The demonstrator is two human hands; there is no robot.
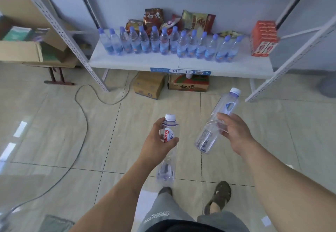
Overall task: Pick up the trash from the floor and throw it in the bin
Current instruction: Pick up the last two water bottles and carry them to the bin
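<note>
My left hand (156,143) grips an empty clear plastic bottle (167,166) with a white cap and a red-lettered label, held nearly upright above the tiled floor. My right hand (234,131) grips a second empty clear bottle (216,122) around its middle. That bottle tilts up to the right, with its white cap pointing toward the shelf. Both bottles are off the floor. No bin is in view.
A white metal shelf (138,62) ahead carries a row of several full water bottles (169,44), snack bags and red boxes. Cardboard boxes (149,86) sit under it. A grey cable (81,122) curves over the floor at left. More cardboard boxes (20,51) stand at far left.
</note>
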